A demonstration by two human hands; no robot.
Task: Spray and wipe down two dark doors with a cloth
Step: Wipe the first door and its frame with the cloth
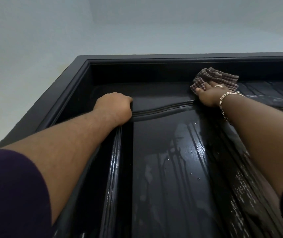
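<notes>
Wiping the wet door near its top: the right hand presses the cloth, left hand fisted, grip empty; next, sweep downward.

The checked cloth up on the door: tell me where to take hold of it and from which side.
Take the checked cloth at its loose bunched folds above the right hand, probably coming from above. That hand presses the lower part flat on the wet dark door, so only the upper edge stands free for a grip.
</notes>
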